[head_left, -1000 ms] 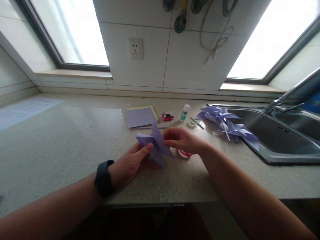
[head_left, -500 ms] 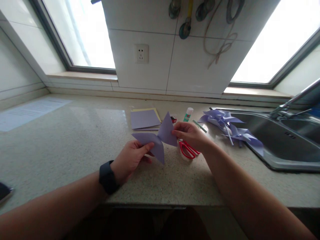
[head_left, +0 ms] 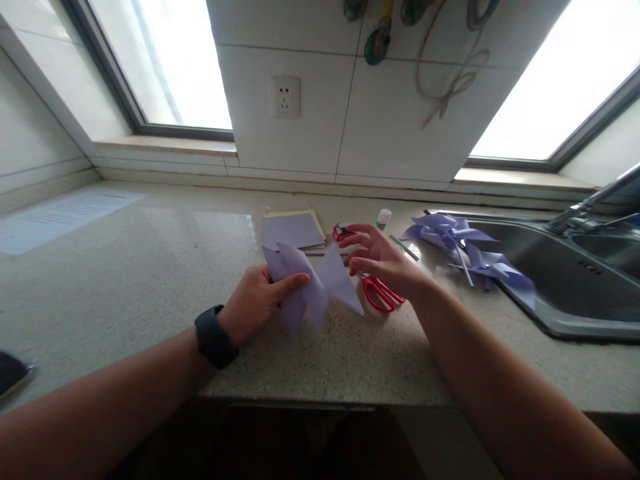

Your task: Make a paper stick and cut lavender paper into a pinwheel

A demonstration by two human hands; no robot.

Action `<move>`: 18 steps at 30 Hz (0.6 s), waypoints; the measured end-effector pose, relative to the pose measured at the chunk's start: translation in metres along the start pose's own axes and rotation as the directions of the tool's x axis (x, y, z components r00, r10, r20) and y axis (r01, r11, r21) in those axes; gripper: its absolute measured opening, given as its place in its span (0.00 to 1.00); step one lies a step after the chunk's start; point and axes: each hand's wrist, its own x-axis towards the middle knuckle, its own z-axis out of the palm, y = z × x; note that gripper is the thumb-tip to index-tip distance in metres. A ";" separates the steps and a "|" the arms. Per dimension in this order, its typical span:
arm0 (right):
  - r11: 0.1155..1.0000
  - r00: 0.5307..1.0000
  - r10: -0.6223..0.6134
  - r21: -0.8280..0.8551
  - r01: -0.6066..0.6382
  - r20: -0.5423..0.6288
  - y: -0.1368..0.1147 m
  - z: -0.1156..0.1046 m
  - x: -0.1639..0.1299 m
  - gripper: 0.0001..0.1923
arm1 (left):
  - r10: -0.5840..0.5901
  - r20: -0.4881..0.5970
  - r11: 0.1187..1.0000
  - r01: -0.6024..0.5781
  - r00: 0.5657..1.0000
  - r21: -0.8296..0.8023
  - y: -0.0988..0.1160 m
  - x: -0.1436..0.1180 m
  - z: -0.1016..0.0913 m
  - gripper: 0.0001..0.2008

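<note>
A purple sheet of paper (head_left: 313, 293), cut and creased into several pointed flaps, hangs over the counter. My left hand (head_left: 263, 293) pinches its left side, thumb on top. Just off the paper's right flap is my right hand (head_left: 377, 260), its fingers apart and nothing in them. Red-handled scissors (head_left: 377, 293) lie under and beside the right hand. Behind it are a small red and black item (head_left: 343, 232), a glue stick (head_left: 383, 219) with a white cap and a thin green stick (head_left: 404, 248). A stack of purple and yellow paper (head_left: 293, 229) lies behind the left hand.
Purple paper pinwheels (head_left: 453, 233) with sticks lie at the left rim of a steel sink (head_left: 565, 327). A printed sheet (head_left: 65, 217) is at the far left, and a dark object (head_left: 13, 377) at the left edge. The counter's front edge (head_left: 320, 400) runs before me.
My right hand has let go of the paper's right flap and spread its fingers. The left hand still holds the paper, whose flaps have shifted. The view has tilted slightly down.
</note>
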 end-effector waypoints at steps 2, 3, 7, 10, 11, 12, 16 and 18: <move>0.990 0.998 -0.061 -0.127 0.062 0.012 -0.001 -0.002 0.000 0.31 | 0.001 0.013 0.999 0.000 1.000 -0.046 0.001 0.000 0.001 0.15; 0.976 0.995 -0.088 -0.195 0.094 0.039 -0.001 -0.002 -0.001 0.28 | 0.008 0.016 0.998 -0.007 1.000 -0.058 0.001 0.000 0.001 0.15; 0.901 0.969 -0.154 -0.375 0.217 0.191 -0.003 0.010 -0.003 0.21 | 0.034 0.016 0.999 -0.033 0.999 -0.027 -0.002 0.000 0.003 0.18; 0.887 0.953 -0.156 -0.387 0.250 0.259 -0.007 0.029 -0.005 0.22 | 0.080 0.007 0.996 -0.080 0.997 0.029 -0.004 0.000 0.004 0.21; 0.896 0.951 -0.143 -0.371 0.243 0.275 -0.008 0.035 -0.006 0.23 | 0.101 0.000 0.994 -0.101 0.995 0.047 -0.004 0.000 0.004 0.22; 0.906 0.949 -0.130 -0.355 0.232 0.288 -0.009 0.040 -0.007 0.24 | 0.123 -0.008 0.990 -0.123 0.992 0.064 -0.004 -0.001 0.005 0.23; 0.936 0.946 -0.093 -0.296 0.189 0.311 -0.012 0.055 -0.008 0.35 | 0.198 -0.022 0.976 -0.195 0.980 0.099 -0.005 -0.003 0.006 0.29; 0.949 0.948 -0.098 -0.258 0.180 0.302 -0.012 0.060 -0.009 0.39 | 0.230 -0.031 0.968 -0.226 0.973 0.109 -0.006 -0.005 0.006 0.33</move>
